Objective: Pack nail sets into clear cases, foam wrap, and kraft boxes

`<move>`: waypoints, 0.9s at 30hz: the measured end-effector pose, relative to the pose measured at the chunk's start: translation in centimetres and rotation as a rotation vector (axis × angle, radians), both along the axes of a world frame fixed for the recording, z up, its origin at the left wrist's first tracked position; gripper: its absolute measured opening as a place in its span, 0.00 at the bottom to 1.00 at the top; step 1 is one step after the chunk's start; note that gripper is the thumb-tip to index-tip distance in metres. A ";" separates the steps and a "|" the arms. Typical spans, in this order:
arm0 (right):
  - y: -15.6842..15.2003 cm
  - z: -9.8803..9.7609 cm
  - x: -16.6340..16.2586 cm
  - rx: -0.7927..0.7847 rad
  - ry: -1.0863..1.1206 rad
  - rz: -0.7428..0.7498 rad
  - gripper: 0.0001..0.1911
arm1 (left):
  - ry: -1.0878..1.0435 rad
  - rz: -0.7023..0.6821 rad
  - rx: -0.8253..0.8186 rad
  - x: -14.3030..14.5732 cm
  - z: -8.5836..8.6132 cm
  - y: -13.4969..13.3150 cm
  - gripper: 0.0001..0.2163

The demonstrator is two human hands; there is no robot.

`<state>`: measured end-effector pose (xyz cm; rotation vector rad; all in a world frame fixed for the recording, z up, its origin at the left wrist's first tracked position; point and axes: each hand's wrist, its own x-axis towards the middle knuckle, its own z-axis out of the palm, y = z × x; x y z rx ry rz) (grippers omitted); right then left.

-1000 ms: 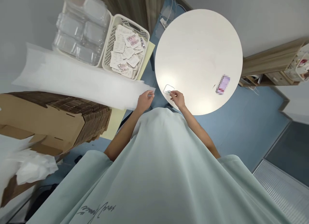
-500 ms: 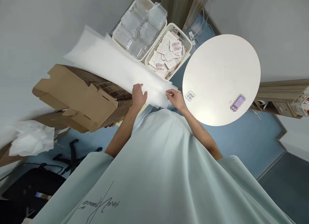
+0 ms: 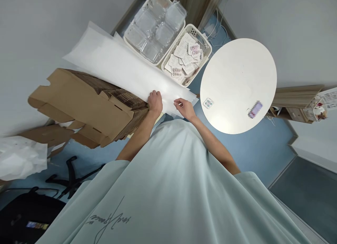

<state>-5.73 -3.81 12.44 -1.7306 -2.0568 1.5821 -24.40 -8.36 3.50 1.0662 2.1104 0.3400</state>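
Note:
A stack of thin white translucent sheets [image 3: 123, 61] lies diagonally in front of me, with its near end under my hands. My left hand [image 3: 156, 103] rests on the sheets close to their lower edge. Its fingers are curled down and drawn together; whether they grip a sheet is hidden. To the right, my right hand [image 3: 185, 108] is over the same near end. Thumb and fingertips come together in a pinch that points left. What lies in that pinch, if anything, is too small to make out.
Folded brown cardboard boxes [image 3: 86, 103] stand stacked at the left. Behind the sheets are a basket of clear plastic containers [image 3: 147, 23] and a basket of white cards [image 3: 181, 58]. A round white table [image 3: 237, 79] at right bears a small clear-cased item [image 3: 208, 103] and a blurred purple object [image 3: 255, 109].
My left hand has moved slightly right, and its fingers have curled in. My right hand has shifted left, closer to the left one, still pinched. The view has moved a little.

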 end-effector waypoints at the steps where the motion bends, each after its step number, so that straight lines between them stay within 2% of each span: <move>1: 0.0 0.0 0.0 0.003 -0.005 0.002 0.10 | -0.004 0.003 0.000 -0.1 0.0 -0.1 0.16; 4: 0.1 0.0 0.1 0.019 -0.009 0.014 0.10 | -0.010 -0.004 0.009 -0.3 0.4 -0.5 0.15; 6: 0.3 0.0 0.1 0.039 -0.004 0.018 0.10 | 0.012 -0.058 0.021 -0.3 1.2 -0.9 0.16; 9: 0.9 -0.1 0.2 0.092 0.031 0.014 0.11 | 0.048 -0.122 0.086 -0.1 3.1 -1.8 0.16; 13: 2.4 -0.4 0.5 0.250 0.063 -0.009 0.13 | 0.041 -0.134 0.208 0.6 6.0 -3.4 0.12; 16: 3.9 -0.7 0.7 0.318 0.054 -0.043 0.21 | 0.026 -0.160 0.250 1.4 7.9 -4.5 0.11; 19: 5.3 -0.6 1.0 0.286 0.064 -0.100 0.36 | -0.012 -0.181 0.294 2.2 9.4 -5.0 0.11; 21: 6.1 -0.1 1.2 0.254 0.082 -0.142 0.40 | -0.039 -0.208 0.317 2.8 10.3 -5.1 0.10; 23: 6.6 0.7 1.7 0.230 0.096 -0.157 0.38 | -0.065 -0.250 0.330 3.7 11.0 -4.9 0.11; 27: 7.0 3.3 3.8 0.195 0.121 -0.156 0.26 | -0.112 -0.317 0.367 5.8 12.3 -4.2 0.11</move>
